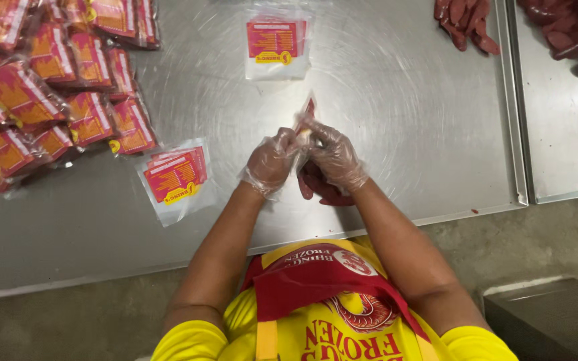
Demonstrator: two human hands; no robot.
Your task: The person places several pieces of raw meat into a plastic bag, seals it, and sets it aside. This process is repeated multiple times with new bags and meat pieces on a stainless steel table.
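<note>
While the steel surface (382, 100) fills most of the view, a second metal tray (563, 134) lies edge to edge with it at three o'clock, carrying dark red sausages (573, 37) at its far end. At ten o'clock a big heap of filled red-and-yellow packets (48, 87) crowds the corner. Smaller, at one o'clock, lies a loose pile of dark red sausages (466, 23). At twelve o'clock rests a flat stack of clear bags with red labels (275, 47), and a similar stack of empty bags (175, 179) sits at eight o'clock, just beside the person's left forearm.

Near the middle, both hands (each in a thin clear plastic glove) meet and touch. The left hand (272, 160) is curled shut on the lower part of a small clear bag (306, 117), and the right hand (334, 155) pinches the same bag near its top, where a red tip pokes up. Just under the right hand, a few dark red sausages (322, 187) lie on the surface, at about six o'clock from the bag.
</note>
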